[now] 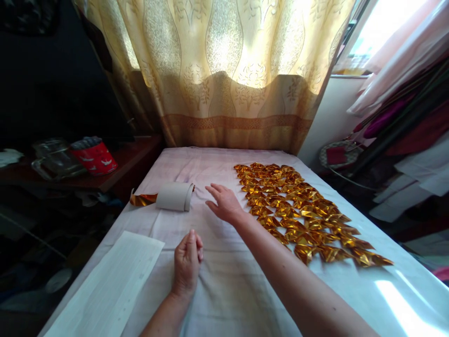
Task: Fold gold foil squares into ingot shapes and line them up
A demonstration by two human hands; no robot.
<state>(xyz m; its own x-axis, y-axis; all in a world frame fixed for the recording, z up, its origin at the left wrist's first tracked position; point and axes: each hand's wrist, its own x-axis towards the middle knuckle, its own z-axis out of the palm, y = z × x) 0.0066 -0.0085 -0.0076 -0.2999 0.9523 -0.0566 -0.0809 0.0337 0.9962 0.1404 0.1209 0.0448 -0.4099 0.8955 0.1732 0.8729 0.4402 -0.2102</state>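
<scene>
My right hand [223,202] is stretched out over the cloth-covered table [217,276], fingers apart and empty, pointing left toward a white cardboard roll [174,196] lying on its side. A strip of gold foil [142,200] trails from the roll's left end. My left hand [188,261] rests on the cloth nearer to me, fingers curled together with nothing visible in them. To the right of my right hand lie several folded gold foil pieces [301,215], laid out in overlapping rows that run from the far middle to the near right.
A white paper sheet [112,285] lies at the near left corner. A dark side shelf on the left holds a red tin [95,157] and a glass jar [56,159]. A yellow curtain [224,70] hangs behind; clothes [403,117] hang at right.
</scene>
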